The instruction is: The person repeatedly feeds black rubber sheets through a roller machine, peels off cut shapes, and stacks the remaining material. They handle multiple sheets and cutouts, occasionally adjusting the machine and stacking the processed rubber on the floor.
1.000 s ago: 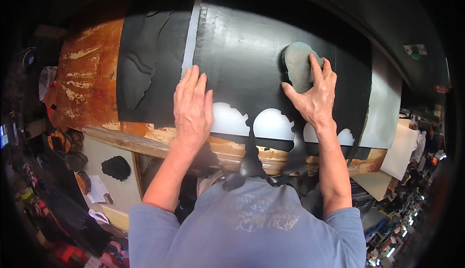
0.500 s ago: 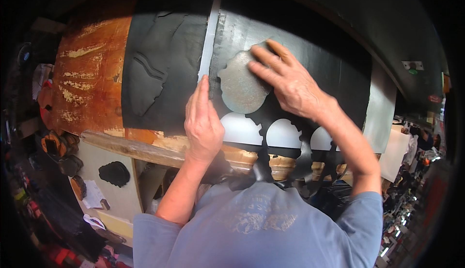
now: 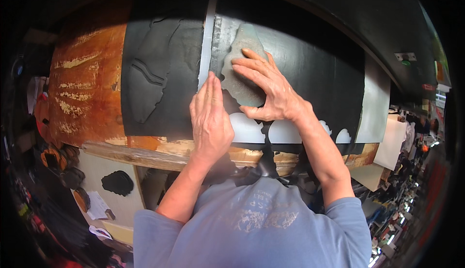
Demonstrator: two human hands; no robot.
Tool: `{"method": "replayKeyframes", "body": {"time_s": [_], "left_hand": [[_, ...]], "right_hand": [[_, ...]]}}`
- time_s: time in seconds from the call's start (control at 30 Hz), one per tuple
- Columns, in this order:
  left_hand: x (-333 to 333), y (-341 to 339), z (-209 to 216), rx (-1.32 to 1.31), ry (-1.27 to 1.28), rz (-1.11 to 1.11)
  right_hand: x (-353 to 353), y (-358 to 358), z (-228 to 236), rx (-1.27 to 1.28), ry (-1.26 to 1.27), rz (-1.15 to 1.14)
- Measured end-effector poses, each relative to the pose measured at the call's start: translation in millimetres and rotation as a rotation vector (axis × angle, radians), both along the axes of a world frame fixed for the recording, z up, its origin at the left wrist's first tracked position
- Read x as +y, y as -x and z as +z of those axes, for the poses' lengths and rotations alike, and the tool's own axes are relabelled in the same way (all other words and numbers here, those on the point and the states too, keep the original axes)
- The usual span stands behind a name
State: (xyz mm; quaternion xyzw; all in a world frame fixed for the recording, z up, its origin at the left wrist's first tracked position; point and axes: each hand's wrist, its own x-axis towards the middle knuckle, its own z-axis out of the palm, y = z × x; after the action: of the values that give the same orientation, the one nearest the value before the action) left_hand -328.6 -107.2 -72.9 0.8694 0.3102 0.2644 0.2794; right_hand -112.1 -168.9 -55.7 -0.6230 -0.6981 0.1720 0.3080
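Observation:
My right hand point(image 3: 269, 81) grips a grey sole-shaped plate point(image 3: 244, 43) with a scalloped edge, its fingers spread over the top and its thumb by the near end. The plate lies on a black sheet point(image 3: 300, 64), narrow end pointing away from me. Just left of the plate, my left hand point(image 3: 210, 115) holds nothing; its fingers are stretched out straight and close together, the tips at the sheet's left edge. Rounded cut-outs along the sheet's near edge show a white surface point(image 3: 244, 128) beneath. Part of the plate is hidden under my right hand.
Left of a pale strip point(image 3: 208, 35) lies another black sheet point(image 3: 169, 79) with curved cuts, on a worn orange-brown board point(image 3: 87, 74). A wooden edge point(image 3: 135, 154) runs along the front. Overhead at the right is a dark panel point(image 3: 368, 26). A black sole-shaped piece point(image 3: 117, 183) lies lower left.
The plate has turned, and its narrow end now shows at the far side. My right hand has shifted nearer to me, its thumb now by the plate's near end. My left hand stays beside it.

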Motion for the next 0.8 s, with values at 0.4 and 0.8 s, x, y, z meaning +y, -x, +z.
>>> {"method": "replayKeyframes", "body": {"time_s": [0.4,0.8], "left_hand": [[-2,2,-11,-0.050,-0.032,0.047],[-92,56,23,-0.301,0.319,-0.240]], "right_hand": [[-27,9,-30,-0.082,-0.119,-0.249],[-132,-19,5,0.176,-0.294,-0.708]]}}
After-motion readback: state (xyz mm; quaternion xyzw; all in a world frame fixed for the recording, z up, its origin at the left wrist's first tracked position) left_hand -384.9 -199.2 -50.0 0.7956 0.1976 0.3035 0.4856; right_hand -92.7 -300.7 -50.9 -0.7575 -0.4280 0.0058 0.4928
